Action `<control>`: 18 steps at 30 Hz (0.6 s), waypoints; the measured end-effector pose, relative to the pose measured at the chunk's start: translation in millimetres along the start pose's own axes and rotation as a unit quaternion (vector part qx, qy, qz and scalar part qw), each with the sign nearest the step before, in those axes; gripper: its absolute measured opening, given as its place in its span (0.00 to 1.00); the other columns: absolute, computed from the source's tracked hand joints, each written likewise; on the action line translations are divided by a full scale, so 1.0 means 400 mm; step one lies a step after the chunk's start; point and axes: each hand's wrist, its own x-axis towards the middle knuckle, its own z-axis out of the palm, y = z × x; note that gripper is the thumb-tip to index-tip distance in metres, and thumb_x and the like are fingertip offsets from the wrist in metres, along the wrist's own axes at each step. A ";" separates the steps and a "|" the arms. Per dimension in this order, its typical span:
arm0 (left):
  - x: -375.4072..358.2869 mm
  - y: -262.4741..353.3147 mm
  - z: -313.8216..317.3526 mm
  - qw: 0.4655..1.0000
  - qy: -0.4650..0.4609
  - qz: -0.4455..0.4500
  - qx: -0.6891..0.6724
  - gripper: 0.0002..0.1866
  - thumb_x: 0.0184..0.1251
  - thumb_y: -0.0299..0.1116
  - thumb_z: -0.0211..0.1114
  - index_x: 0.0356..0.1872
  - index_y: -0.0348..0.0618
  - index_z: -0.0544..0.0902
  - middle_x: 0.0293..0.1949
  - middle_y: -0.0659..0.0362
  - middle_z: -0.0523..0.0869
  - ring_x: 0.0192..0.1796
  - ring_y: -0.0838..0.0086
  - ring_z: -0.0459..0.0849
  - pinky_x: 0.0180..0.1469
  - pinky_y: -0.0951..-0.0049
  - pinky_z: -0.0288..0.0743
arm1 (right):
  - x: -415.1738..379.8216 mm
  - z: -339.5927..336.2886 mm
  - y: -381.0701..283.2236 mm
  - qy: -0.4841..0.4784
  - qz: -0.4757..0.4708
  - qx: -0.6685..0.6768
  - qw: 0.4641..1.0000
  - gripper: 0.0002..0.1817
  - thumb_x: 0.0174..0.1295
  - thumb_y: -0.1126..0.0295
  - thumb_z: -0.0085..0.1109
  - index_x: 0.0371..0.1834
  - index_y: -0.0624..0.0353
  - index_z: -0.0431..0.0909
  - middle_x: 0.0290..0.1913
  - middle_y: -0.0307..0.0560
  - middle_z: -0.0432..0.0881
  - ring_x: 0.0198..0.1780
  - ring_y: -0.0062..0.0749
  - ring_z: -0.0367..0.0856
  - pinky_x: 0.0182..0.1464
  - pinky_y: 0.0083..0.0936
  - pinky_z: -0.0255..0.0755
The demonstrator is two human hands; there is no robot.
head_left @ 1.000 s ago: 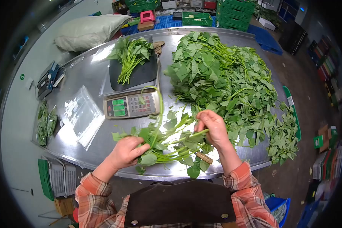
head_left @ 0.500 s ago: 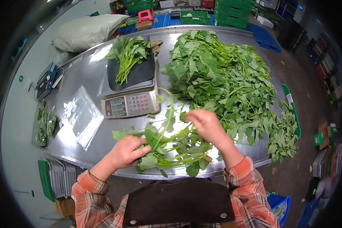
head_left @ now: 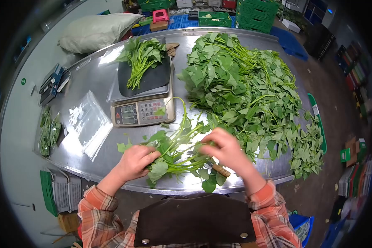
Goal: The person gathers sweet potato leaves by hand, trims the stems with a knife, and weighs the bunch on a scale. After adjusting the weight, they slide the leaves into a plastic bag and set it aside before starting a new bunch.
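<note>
At the far left edge of the tabletop [head_left: 91, 84] lie small bagged greens [head_left: 48, 131], and just right of them a stack of clear bags [head_left: 89, 122]. Nearer, the left hand [head_left: 134, 162] has its fingers clenched around the leafy end of a bundle of greens [head_left: 175, 155], which lies at the near edge of the tabletop, in front of the scale [head_left: 142, 111]. A smaller bunch [head_left: 142, 58] rests on the scale's pan. The right hand [head_left: 225, 149] grasps the bundle's stems, fingers curled over them. These greens look light, limp and easily bruised; the firmer stems seem the better place to hold, with the leaves left loose. Right of the hands spreads a big heap of leaves [head_left: 246, 87].
</note>
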 end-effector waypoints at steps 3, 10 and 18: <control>0.033 0.018 0.007 1.000 -0.009 -0.004 -0.013 0.33 0.30 0.21 0.66 0.50 0.43 0.75 0.40 0.54 0.80 0.38 0.59 0.80 0.38 0.63 0.74 | 0.006 0.103 -0.070 -0.002 -0.070 -0.014 0.997 0.15 0.52 0.65 0.68 0.41 0.58 0.78 0.36 0.47 0.77 0.34 0.41 0.79 0.36 0.29 0.73; -0.004 -0.004 -0.002 0.998 0.007 -0.061 -0.019 0.33 0.31 0.19 0.64 0.50 0.43 0.75 0.39 0.54 0.81 0.39 0.57 0.80 0.38 0.63 0.74 | 0.037 0.000 0.162 0.242 0.046 -0.078 0.966 0.04 0.58 0.76 0.55 0.35 0.61 0.77 0.33 0.49 0.77 0.33 0.42 0.77 0.38 0.31 0.72; 0.036 0.017 0.028 0.981 -0.005 -0.180 -0.076 0.32 0.37 0.20 0.66 0.53 0.42 0.73 0.37 0.52 0.80 0.37 0.57 0.80 0.38 0.63 0.75 | -0.004 0.104 -0.083 0.010 -0.156 -0.100 0.983 0.18 0.50 0.66 0.69 0.43 0.59 0.77 0.37 0.48 0.77 0.35 0.37 0.79 0.35 0.25 0.74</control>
